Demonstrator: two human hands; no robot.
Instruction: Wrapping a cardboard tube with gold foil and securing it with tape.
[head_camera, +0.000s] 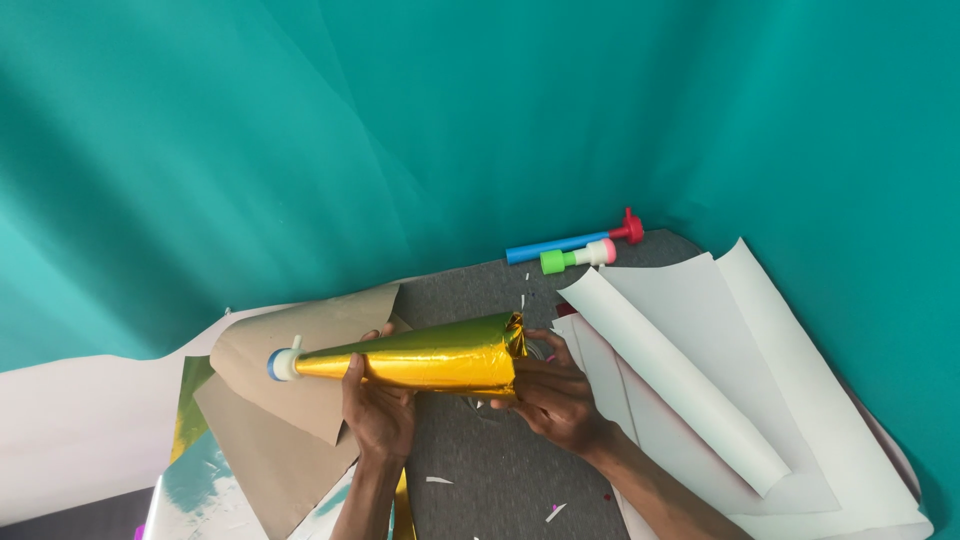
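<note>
A shiny gold foil cone (430, 355) lies sideways above the grey mat (480, 470), its narrow end pointing left and ending in a white and blue plastic mouthpiece (283, 364). My left hand (378, 410) grips the cone from below near its middle. At the wide right end, where the foil is crumpled and folded in, my right hand (556, 395) holds it with the fingers pressed on the foil edge.
Brown card sheets (290, 400) lie at the left, with gold and silver foil sheets (190, 470) under them. Curled white paper sheets (720, 380) cover the right. A blue and red tube (570, 243) and a green, white and pink mouthpiece (578, 258) rest at the back. A teal backdrop surrounds it all.
</note>
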